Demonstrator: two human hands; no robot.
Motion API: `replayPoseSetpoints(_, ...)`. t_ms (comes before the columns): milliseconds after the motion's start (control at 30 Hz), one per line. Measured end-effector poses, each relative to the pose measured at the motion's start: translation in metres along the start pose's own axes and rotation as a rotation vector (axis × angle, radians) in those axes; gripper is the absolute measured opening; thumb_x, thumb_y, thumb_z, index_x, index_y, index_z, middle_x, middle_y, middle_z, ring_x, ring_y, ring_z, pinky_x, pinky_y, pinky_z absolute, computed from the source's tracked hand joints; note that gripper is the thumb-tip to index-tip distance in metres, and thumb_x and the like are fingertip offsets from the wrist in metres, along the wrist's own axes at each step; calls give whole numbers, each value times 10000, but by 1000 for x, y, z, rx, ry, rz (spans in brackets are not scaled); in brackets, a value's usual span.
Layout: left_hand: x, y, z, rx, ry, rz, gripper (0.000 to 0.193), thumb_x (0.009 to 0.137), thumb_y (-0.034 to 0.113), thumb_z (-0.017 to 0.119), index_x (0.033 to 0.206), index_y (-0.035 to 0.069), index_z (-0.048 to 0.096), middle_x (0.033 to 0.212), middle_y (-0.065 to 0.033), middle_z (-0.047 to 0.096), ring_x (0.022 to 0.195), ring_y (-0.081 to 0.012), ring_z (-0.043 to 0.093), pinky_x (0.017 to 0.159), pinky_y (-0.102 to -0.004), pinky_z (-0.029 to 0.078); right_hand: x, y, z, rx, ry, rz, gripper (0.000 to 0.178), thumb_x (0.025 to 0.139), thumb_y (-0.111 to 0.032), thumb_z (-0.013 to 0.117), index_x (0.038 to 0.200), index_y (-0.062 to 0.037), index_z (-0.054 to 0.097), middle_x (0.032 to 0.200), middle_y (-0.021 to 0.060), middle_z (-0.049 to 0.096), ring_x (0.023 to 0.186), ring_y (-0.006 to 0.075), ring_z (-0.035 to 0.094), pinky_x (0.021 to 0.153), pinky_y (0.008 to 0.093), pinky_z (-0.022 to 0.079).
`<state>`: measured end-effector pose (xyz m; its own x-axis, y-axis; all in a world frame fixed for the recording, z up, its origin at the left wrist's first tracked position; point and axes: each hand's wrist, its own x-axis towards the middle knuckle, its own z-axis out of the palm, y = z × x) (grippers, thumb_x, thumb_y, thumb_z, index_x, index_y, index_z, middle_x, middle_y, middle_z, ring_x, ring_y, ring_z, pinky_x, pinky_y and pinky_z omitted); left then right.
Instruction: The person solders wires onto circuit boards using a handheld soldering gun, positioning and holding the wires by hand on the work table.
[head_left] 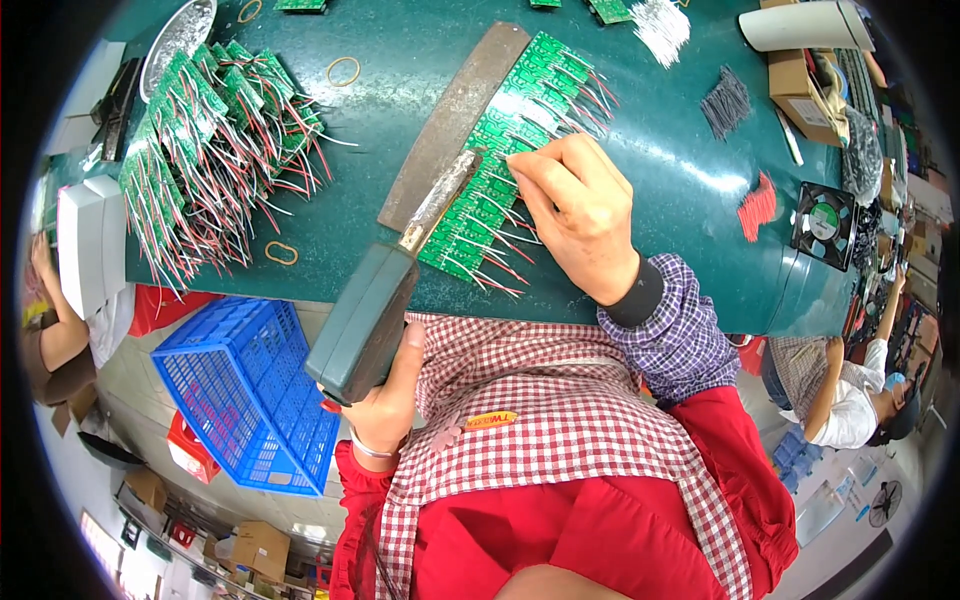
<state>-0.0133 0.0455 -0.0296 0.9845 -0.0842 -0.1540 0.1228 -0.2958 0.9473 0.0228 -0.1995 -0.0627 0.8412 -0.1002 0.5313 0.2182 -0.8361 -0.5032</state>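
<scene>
My left hand [385,395] is closed around the handle of a green soldering gun [365,320]. The gun's metal barrel [438,200] slants up, its tip over a long panel of green circuit boards [458,240]. Thin red, white and dark wires [500,268] stick out along the panel's right side. A worn, flat dark metal bar [440,125] lies against the panel's left edge. Over the panel's right side, close to the gun's tip, my right hand [582,205] has thumb and forefinger pinched together. Whatever is between those fingertips is too small to make out.
Wired circuit boards [215,140] are heaped at the left, beside a metal dish [180,45]. White wires [662,30], dark wires [726,102] and red wires [757,207] lie bundled right of the panel. A fan [824,226] stands far right; a blue crate [250,390] is below the table edge.
</scene>
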Motion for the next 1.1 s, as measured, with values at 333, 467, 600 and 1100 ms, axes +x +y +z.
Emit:
replayPoseSetpoints(333, 0, -3, 1, 44, -77, 28, 281, 823, -51, 706, 1098, -47, 646, 895, -74, 663, 620, -97, 574, 541, -238, 453, 0, -1, -1, 6, 1, 1, 176, 705, 26, 754, 844, -46, 673, 748, 46, 548, 694, 211, 589, 566, 329, 490)
replayPoseSetpoints(467, 0, 3, 3, 28, -24, -43, 214, 811, 36, 784, 996, -39, 708, 894, -93, 727, 751, -153, 671, 669, -303, 530, 0, 0, -2, 5, 3, -1, 174, 705, 27, 754, 841, -45, 671, 748, 46, 549, 694, 211, 589, 566, 328, 489)
replayPoseSetpoints(600, -1, -6, 1, 53, 43, 56, 270, 824, -69, 696, 1087, -56, 631, 911, -94, 671, 606, -100, 569, 535, -240, 458, -1, -1, -2, 3, 5, 1, 171, 707, 25, 754, 836, -48, 669, 745, 46, 547, 694, 209, 588, 566, 326, 488)
replayPoseSetpoints(1100, 48, 18, -17, -46, 297, 338, 376, 806, -92, 661, 1178, -90, 605, 1034, -181, 686, 534, -112, 529, 483, -226, 411, 4, -6, -6, -13, -17, 20, 174, 735, 26, 747, 872, -55, 676, 768, 54, 565, 692, 226, 583, 576, 340, 484)
